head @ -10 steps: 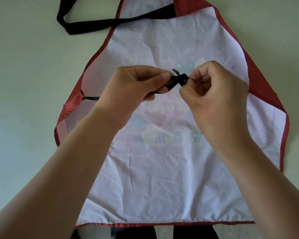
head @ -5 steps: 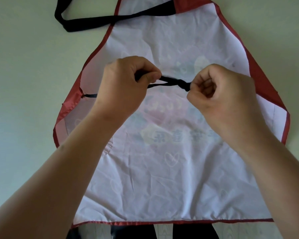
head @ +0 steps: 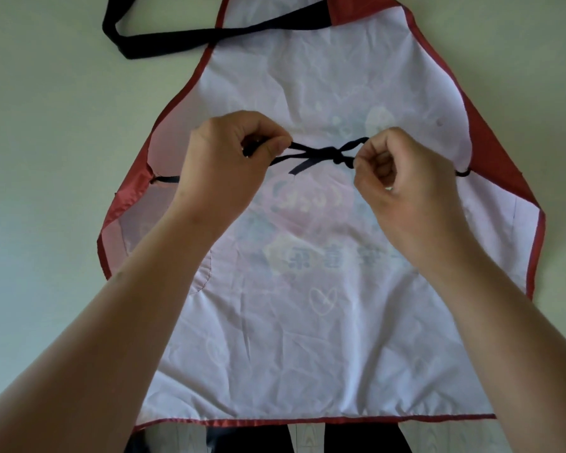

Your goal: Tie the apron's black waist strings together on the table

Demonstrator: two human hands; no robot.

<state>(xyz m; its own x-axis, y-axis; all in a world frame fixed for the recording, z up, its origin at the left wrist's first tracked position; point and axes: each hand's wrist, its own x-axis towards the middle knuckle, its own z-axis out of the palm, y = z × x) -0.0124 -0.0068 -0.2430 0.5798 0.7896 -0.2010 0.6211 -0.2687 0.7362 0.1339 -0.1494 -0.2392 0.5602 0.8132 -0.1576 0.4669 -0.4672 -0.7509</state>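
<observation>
The apron (head: 307, 338) lies face down on the table, white inside with a red hem. Its black waist strings (head: 311, 152) cross above its middle and meet in a small knot (head: 337, 158). My left hand (head: 223, 168) pinches the strands left of the knot. On the other side my right hand (head: 402, 178) pinches a strand close to the knot. A loose string end (head: 299, 167) hangs down from the knot. Each string runs under a hand to the apron's side seams, left (head: 164, 180) and right (head: 462, 173).
The black neck strap (head: 177, 44) loops out over the pale table (head: 46, 158) at the upper left. The apron's lower hem (head: 307, 421) reaches the table's near edge, with dark legs and a floor below it.
My hands have moved apart, drawing the strings out sideways. The knot has closed up between them and a loose end now shows below it.
</observation>
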